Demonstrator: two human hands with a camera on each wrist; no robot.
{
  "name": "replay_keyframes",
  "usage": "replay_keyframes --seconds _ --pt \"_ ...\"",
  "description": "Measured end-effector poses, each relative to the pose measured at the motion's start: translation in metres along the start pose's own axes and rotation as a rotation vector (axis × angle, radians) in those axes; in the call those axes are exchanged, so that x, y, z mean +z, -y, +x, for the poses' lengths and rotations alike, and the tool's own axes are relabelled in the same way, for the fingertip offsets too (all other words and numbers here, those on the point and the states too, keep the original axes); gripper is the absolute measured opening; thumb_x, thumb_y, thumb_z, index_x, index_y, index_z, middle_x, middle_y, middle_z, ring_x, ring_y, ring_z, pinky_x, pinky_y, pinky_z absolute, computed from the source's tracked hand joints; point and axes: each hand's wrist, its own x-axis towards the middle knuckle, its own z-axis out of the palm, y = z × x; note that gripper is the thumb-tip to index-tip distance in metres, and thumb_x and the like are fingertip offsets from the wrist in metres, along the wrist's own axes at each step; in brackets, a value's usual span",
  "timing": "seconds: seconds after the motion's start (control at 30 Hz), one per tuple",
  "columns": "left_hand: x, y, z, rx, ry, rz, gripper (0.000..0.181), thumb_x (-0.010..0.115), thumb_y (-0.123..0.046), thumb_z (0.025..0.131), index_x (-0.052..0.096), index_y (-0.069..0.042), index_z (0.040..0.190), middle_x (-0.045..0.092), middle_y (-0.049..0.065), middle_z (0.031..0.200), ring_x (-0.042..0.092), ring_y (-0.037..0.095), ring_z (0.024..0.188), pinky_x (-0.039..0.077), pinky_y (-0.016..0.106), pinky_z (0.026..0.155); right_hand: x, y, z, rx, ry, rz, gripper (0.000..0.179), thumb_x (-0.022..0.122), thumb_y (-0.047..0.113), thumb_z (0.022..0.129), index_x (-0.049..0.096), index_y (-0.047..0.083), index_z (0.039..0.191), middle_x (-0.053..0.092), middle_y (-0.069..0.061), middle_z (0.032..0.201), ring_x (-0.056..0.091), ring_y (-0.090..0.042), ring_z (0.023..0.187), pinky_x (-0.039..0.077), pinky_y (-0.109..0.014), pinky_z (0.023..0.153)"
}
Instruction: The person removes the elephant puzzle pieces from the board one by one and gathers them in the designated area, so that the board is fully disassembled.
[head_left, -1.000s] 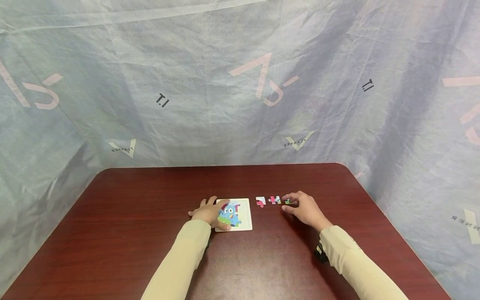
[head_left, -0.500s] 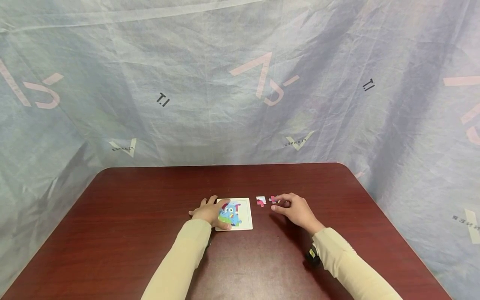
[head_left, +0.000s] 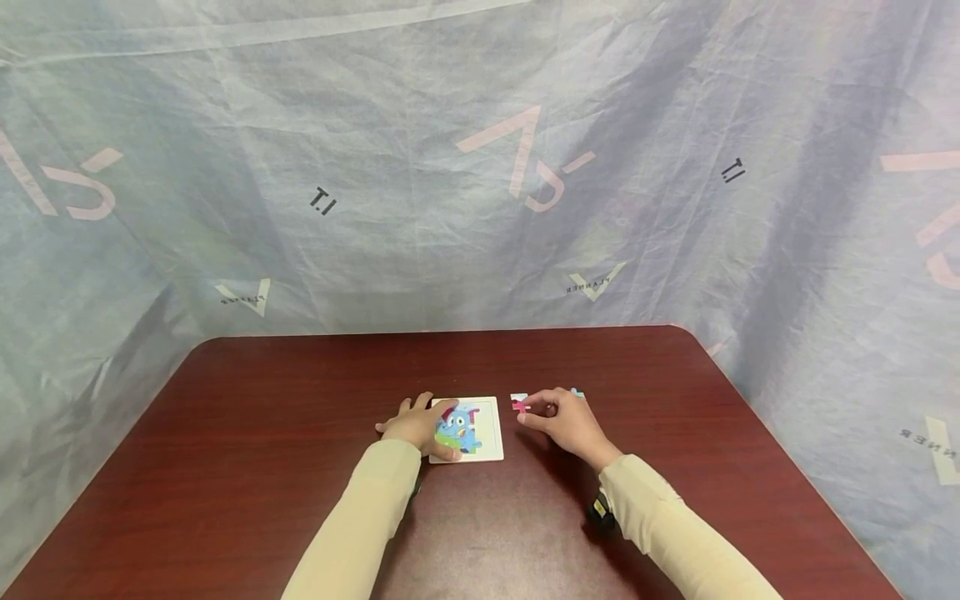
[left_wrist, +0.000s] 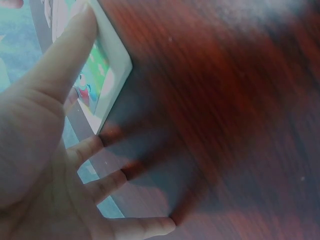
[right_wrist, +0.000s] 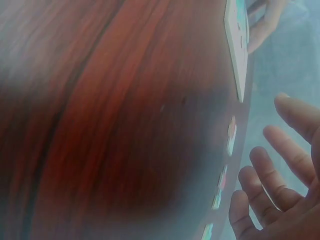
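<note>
A white-framed jigsaw board [head_left: 491, 427] with a blue cartoon elephant picture lies flat on the table. My left hand [head_left: 412, 427] rests on its left side, thumb [left_wrist: 75, 45] laid over the frame and the other fingers spread toward the table. To the board's right lies a pink and white puzzle piece [head_left: 518, 399]. Thumb and forefinger of my right hand [head_left: 572, 427] reach it in the head view, with a gap between the tips. The right wrist view shows these fingers apart, alongside a row of pieces. A middle piece [right_wrist: 219, 187] is hidden by the hand in the head view.
Another puzzle piece [head_left: 577, 392] peeks out behind the right hand. All of this lies on a dark red wooden table [head_left: 300, 375], whose back edge meets a hanging grey printed cloth [head_left: 420, 167].
My right hand has slid left along the row, from the far right piece to the one nearest the board. The rightmost piece shows again behind it. My left hand keeps its place.
</note>
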Motion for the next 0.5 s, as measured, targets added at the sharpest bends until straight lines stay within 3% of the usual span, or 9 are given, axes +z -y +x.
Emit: replay_keyframes --seconds 0.2,0.5 --pt "0.004 0.002 0.004 -0.002 0.002 -0.001 0.087 0.089 -0.035 0.08 0.044 -0.025 0.155 0.031 0.017 0.161 0.025 0.047 0.148 0.03 0.083 0.098 0.012 0.011 0.003 0.003 0.007 0.015 0.022 0.082 0.023 0.088 0.078 0.01 0.107 0.066 -0.003 0.095 0.056 -0.016 0.08 0.047 -0.034 0.071" --pt "0.004 0.003 0.005 -0.013 -0.002 -0.004 0.088 0.089 -0.035 0.079 0.045 -0.025 0.154 0.032 0.017 0.16 0.026 0.048 0.147 0.03 0.083 0.098 0.028 0.022 0.006 -0.001 0.029 0.031 0.016 0.08 0.02 0.09 0.078 0.013 0.105 0.067 0.0 0.096 0.059 -0.017 0.085 0.052 -0.04 0.077"
